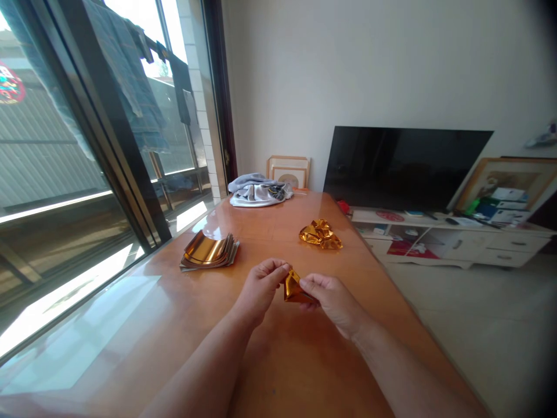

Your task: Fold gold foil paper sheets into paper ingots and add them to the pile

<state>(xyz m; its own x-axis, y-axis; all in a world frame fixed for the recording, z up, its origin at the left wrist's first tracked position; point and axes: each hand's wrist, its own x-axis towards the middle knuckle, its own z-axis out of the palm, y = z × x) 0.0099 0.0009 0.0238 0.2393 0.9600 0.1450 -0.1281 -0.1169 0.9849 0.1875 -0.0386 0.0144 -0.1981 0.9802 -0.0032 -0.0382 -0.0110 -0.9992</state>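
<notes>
Between my two hands, a little above the table, is a piece of shiny gold foil paper [293, 290] folded into a small pointed shape. My left hand [266, 284] pinches its upper left corner between thumb and finger. Around its right side my right hand [328, 295] is closed, thumb on top and the other fingers partly hidden beneath. A curled stack of gold foil sheets [208, 249] lies to the left of my hands. Beyond my right hand sit several folded gold foil pieces [321, 234] in a loose heap.
The glossy wooden table [261, 360] runs away from me, with a bundle of grey and white cloth [259, 190] at its far end. Sliding glass doors [100, 145] flank its left side. Past the right edge stand a white cabinet [465, 244] and a large television [404, 165].
</notes>
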